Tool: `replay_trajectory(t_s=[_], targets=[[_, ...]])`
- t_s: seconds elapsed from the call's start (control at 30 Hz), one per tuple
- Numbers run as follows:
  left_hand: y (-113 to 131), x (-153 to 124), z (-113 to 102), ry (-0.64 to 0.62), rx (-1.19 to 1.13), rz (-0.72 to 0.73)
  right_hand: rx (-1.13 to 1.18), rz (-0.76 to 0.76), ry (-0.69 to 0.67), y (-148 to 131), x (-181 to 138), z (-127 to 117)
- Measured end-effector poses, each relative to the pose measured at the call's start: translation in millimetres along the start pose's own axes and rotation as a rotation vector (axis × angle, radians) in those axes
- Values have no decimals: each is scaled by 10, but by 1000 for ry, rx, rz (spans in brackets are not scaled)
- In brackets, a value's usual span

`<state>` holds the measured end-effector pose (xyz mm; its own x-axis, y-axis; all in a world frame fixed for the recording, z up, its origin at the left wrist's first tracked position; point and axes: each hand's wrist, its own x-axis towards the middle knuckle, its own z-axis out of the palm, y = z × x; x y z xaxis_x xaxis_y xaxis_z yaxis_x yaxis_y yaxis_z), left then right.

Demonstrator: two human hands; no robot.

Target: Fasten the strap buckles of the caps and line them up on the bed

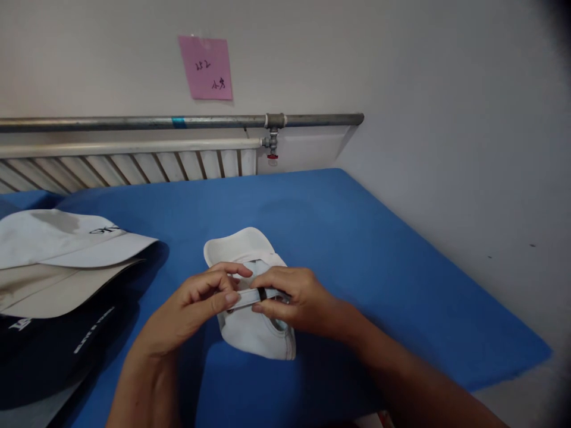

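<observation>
A white baseball cap (256, 339) lies on the blue-covered table (303, 208), its brim pointing away from me. Across its back opening runs a white adjustment strap (247, 299) with a dark buckle. My left hand (196, 303) pinches the strap's left part between thumb and fingers. On the other side of the buckle, my right hand (298, 297) is closed on the strap's right part. The fingers of both hands cover some of the cap's inside.
At the left, a stack holds a white cap (57, 238), a beige cap (57, 288) and a dark cap (49, 356). Behind the table are a radiator (178, 163), a metal pipe (134, 123) and a red-handled valve (272, 156). A pink note (207, 71) hangs on the wall.
</observation>
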<state>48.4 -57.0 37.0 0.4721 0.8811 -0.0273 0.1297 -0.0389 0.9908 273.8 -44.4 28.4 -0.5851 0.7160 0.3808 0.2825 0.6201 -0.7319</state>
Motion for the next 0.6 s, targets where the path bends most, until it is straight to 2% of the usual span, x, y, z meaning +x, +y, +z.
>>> replay_trajectory(t_s=[0.17,0.33,0.5,0.6], targets=[[16,20,-18,-26,71,-78,150,159,17,9,26,-34],[-3,21,-32,-42,190,-122,325,359,-110,14,50,-73],[-27,15,-11,-39,14,-76,641,579,-264,53,75,-108],[-34,22,19,-21,-61,-63,674,607,-355,80,80,-106]])
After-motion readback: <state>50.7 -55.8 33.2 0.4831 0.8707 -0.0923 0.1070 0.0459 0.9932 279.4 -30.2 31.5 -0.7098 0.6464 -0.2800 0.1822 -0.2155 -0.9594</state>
